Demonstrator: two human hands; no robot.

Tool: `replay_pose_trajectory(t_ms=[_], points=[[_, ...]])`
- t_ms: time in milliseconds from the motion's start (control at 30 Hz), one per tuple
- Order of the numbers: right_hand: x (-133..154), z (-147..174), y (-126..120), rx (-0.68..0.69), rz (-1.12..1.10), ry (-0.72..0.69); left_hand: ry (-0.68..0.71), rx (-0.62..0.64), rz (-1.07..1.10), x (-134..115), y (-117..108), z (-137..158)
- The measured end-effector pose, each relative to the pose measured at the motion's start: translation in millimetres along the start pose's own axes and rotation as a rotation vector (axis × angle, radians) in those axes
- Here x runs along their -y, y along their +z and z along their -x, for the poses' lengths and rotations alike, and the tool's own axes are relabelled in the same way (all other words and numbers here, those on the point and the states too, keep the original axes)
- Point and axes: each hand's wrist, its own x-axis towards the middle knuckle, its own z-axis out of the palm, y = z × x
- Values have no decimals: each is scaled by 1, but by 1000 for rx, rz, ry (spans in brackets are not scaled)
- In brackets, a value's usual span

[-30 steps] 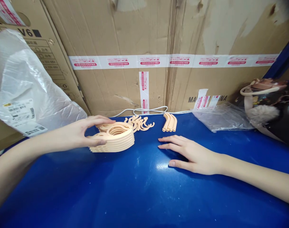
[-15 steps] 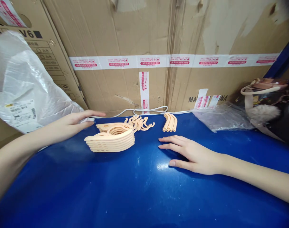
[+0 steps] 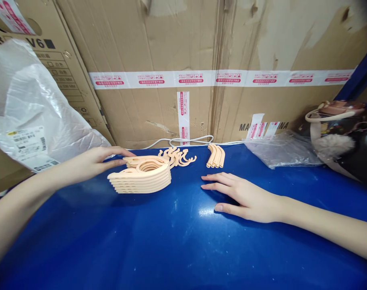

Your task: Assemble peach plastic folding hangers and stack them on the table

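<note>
Two stacks of peach plastic clothes-hanger parts sit left of centre on the blue tabletop. The front stack (image 3: pixel 139 181) curves toward me, and the back stack (image 3: pixel 141 161) lies partly behind it. At the left end of the back stack is my left hand (image 3: pixel 91 163), index finger reaching behind it and thumb by its near side. Its fingers are apart; whether they touch the parts is hard to tell. Small peach hooks (image 3: pixel 179 158) lie in a pile to the right. Beyond my right hand (image 3: pixel 236 194), several curved peach pieces (image 3: pixel 215 156) lie side by side. That hand rests flat, fingers spread, holding nothing.
Large taped cardboard boxes (image 3: pixel 153 108) wall off the back of the table (image 3: pixel 171 241). A white cable (image 3: pixel 191 141) runs along their foot. At left leans a white plastic mailing bag (image 3: pixel 32 108); a clear plastic bag (image 3: pixel 283 149) and a dark bag (image 3: pixel 355 149) are at right.
My left hand has moved slightly right and lower, bringing its fingers to the end of the back stack. My right hand and the parts have stayed in place.
</note>
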Motion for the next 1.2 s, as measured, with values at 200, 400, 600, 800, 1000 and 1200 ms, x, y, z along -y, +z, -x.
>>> replay_pose_trajectory(t_ms=[200,400,600,800,1000,1200], points=[[0,-1,1,2,16,-4,-10,4,-9,-1,0,-1],[1,-1,0,-2,4,-4,-61,-12,-21,-1,0,2],[1,-1,1,0,10,-4,-54,-30,-31,-7,5,-1],[1,-1,1,-11,-8,-13,-35,-43,-36,-6,9,-3],[2,-1,0,-11,-12,-10,-27,-47,-34,-9,5,-1],[2,-1,-1,-8,-19,-16,-48,-37,-34,-12,4,0]])
